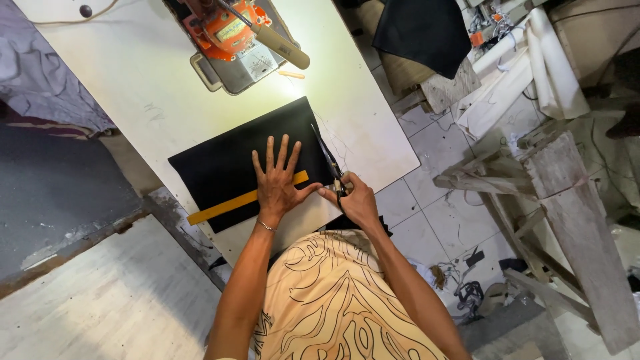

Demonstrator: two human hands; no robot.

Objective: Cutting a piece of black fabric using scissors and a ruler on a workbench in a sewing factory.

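Left hand (277, 181): one, laid flat with all five fingers spread, pressing down on the black fabric and across the yellow ruler.
Right hand (353, 199): one, fingers closed through the handles of the scissors, at the near right edge of the fabric.
Scissors (328, 160): one pair, dark blades pointing far along the right edge of the fabric, just right of the left hand.
Black fabric (227, 163): one rectangular sheet, lying flat on the desk, its near part under the left hand.
Yellow ruler (230, 205): one long strip, lying slantwise on the near part of the fabric, its left end past the fabric's edge.
Desk (147, 80): one white top.
Orange machine (230, 30): one, at the far edge of the desk, well apart from both hands.
Wooden frame (560, 200): one, on the tiled floor to the right.
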